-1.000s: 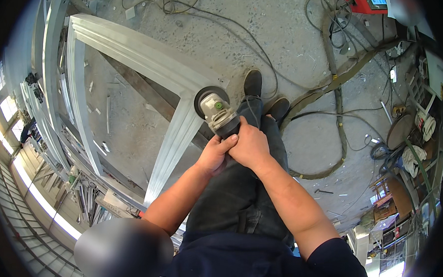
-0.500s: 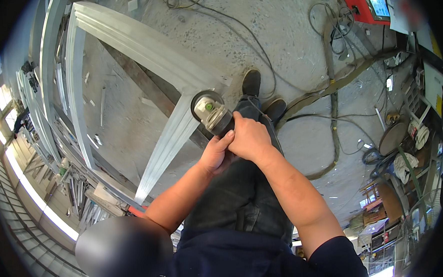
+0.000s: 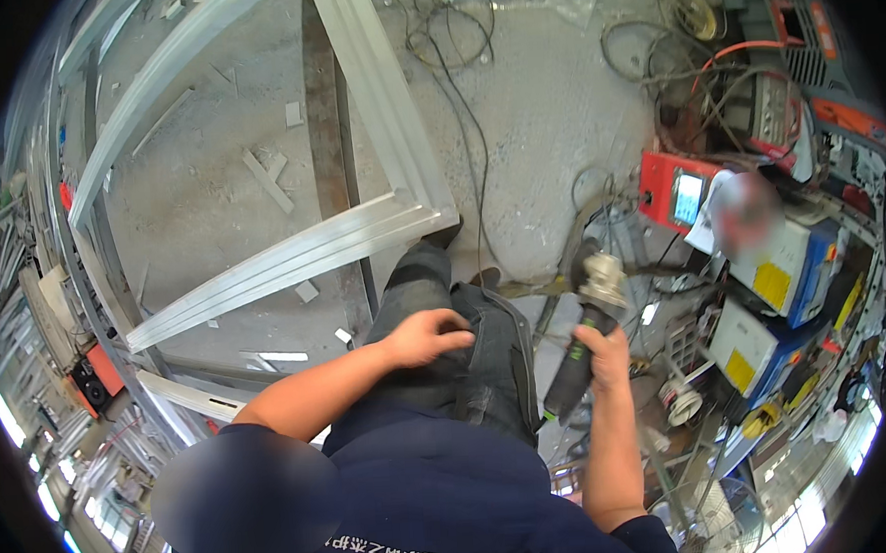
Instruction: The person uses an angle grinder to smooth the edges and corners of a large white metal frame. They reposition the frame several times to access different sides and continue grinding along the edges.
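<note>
On my right side, my right hand is wrapped round the dark body of an angle grinder. Its metal head points away from me and is held clear of the metal frame. Over my thighs hovers my left hand, holding nothing, with its fingers loosely bent and apart. A silvery metal frame lies ahead and to the left. Its near right corner reaches my leg, just beyond my left hand. My feet are partly hidden by the frame and my trousers.
A red machine with a lit screen stands at the right, near blue-and-white boxes with yellow labels. A dark cable runs over the floor ahead. Metal offcuts lie inside the frame. A dark steel beam passes under it.
My left hand has let go of the grinder and moved over my thighs. My right hand has carried the grinder away from the frame's corner to the right. The view has turned rightward.
</note>
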The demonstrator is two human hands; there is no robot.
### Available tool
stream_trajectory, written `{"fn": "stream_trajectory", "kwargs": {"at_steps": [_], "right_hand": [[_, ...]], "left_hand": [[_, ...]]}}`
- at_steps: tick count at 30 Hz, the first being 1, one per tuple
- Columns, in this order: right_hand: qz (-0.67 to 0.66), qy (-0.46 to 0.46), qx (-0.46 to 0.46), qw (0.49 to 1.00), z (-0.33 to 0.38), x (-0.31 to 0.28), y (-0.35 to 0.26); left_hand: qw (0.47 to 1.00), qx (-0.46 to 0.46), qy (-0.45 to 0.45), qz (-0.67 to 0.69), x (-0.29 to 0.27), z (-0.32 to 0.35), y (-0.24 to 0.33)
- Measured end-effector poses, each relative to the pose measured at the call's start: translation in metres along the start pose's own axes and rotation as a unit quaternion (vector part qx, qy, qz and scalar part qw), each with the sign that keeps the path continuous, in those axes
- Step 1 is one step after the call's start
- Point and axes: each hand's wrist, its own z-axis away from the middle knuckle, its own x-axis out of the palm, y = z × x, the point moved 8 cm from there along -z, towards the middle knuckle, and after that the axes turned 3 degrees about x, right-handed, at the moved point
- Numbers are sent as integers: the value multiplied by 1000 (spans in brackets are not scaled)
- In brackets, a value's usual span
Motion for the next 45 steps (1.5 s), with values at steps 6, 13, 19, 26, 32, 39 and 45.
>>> {"fn": "stream_trajectory", "kwargs": {"at_steps": [6,13,19,26,32,39,45], "right_hand": [[-169,19,23,985,1,-123,-32],[-172,-82,13,982,-42,-140,-102],[-138,-174,-20,975,-56,-136,-178],[-35,-248,-17,968,-38,-93,-210],[47,-288,-11,956,-12,-54,-194],[166,-297,-59,938,64,12,-101],[236,-331,-39,913,137,34,16]], "left_hand": [[907,-146,236,-316,-94,91,-97],[823,-301,478,-66,20,230,-258],[821,-286,462,177,233,204,-309],[807,-234,505,200,350,176,-349],[741,-158,582,296,377,181,-347],[694,-135,590,391,484,165,-437],[681,-209,559,423,604,147,-586]]}}
